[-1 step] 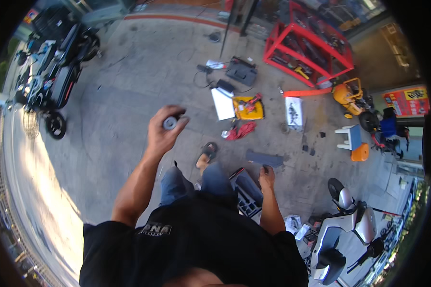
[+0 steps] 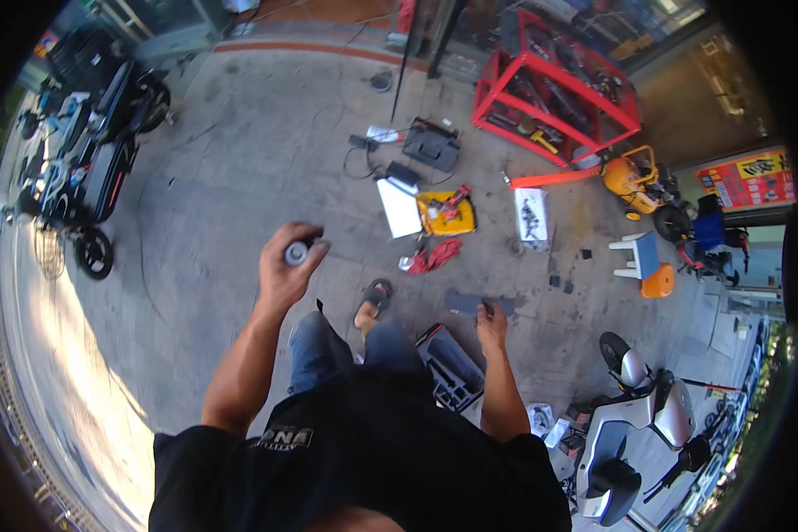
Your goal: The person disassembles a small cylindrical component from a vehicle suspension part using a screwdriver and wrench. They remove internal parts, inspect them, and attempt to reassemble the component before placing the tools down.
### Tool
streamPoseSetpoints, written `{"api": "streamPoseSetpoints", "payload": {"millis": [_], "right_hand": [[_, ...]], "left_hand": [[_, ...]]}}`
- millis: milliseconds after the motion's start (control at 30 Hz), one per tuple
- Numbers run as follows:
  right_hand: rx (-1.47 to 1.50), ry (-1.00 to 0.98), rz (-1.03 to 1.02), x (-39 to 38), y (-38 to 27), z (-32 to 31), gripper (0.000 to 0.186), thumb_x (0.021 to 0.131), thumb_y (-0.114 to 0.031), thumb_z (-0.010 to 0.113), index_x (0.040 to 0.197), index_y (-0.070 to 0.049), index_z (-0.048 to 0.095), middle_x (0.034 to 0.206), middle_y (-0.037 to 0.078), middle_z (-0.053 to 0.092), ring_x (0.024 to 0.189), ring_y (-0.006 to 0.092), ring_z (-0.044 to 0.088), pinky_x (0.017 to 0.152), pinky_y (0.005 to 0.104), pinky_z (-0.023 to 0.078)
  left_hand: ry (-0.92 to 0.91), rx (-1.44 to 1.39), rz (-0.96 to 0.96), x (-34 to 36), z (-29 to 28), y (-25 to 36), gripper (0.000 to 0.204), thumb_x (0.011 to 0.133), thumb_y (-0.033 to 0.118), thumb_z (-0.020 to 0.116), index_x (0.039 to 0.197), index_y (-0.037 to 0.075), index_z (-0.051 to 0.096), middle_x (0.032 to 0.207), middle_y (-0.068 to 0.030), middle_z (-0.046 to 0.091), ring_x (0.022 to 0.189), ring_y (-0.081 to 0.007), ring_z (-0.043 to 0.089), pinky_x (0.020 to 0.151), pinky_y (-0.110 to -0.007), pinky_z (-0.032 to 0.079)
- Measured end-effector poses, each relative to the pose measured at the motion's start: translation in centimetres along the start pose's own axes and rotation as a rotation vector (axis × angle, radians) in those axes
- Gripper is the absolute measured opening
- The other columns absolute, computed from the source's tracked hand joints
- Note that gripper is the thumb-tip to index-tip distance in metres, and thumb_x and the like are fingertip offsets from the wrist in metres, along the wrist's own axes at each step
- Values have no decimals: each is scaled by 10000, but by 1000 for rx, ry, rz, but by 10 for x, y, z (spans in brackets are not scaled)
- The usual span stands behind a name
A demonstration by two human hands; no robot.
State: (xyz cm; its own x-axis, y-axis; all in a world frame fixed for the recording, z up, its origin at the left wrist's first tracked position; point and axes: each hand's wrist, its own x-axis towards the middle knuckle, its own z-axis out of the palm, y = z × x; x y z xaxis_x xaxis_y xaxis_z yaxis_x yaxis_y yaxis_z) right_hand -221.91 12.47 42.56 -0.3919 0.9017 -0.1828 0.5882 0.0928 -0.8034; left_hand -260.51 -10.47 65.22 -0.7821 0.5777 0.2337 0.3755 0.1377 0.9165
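Note:
My left hand [image 2: 280,277] is raised over the paving, its thumb and fingers curled round a small round grey metal part [image 2: 296,254] with a hole in its face. Lower and to the right, my right hand [image 2: 491,332] has its fingers drawn together; whatever is in them is too small and dark to make out. Behind its fingertips a flat dark grey strip [image 2: 461,301] lies on the ground. An open dark case [image 2: 459,344] with shaped compartments rests between my right forearm and my legs.
A red tool rack [image 2: 554,66] stands far right, near a yellow machine [image 2: 631,183]. Ahead lie a black toolbox [image 2: 432,144], a yellow case [image 2: 457,217] and a red cloth [image 2: 436,255]. Scooters [image 2: 97,177] line the left; a silver scooter [image 2: 590,443] stands near right.
The whole view has shifted slightly, so the ground objects sit a little further left. My left hand still grips the round part, and my right hand keeps much the same pose.

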Motion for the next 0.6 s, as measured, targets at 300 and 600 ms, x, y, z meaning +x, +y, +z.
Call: {"api": "streamPoseSetpoints", "payload": {"millis": [300, 600], "right_hand": [[3, 212, 95, 169, -175, 4, 313, 879, -192, 625, 1138, -18, 594, 969, 143, 679, 792, 194, 663, 738, 309, 518], [-11, 321, 45, 275, -191, 18, 245, 887, -133, 629, 1088, 3, 602, 790, 54, 636, 649, 107, 593, 606, 260, 493]], "left_hand": [[-236, 60, -417, 124, 29, -122, 241, 819, 159, 720, 989, -8, 686, 891, -95, 701, 846, -154, 633, 782, -309, 497], [-495, 93, -211, 355, 103, -92, 277, 821, 216, 731, 1013, 24, 680, 957, -106, 703, 895, -187, 654, 800, -307, 491]]}}
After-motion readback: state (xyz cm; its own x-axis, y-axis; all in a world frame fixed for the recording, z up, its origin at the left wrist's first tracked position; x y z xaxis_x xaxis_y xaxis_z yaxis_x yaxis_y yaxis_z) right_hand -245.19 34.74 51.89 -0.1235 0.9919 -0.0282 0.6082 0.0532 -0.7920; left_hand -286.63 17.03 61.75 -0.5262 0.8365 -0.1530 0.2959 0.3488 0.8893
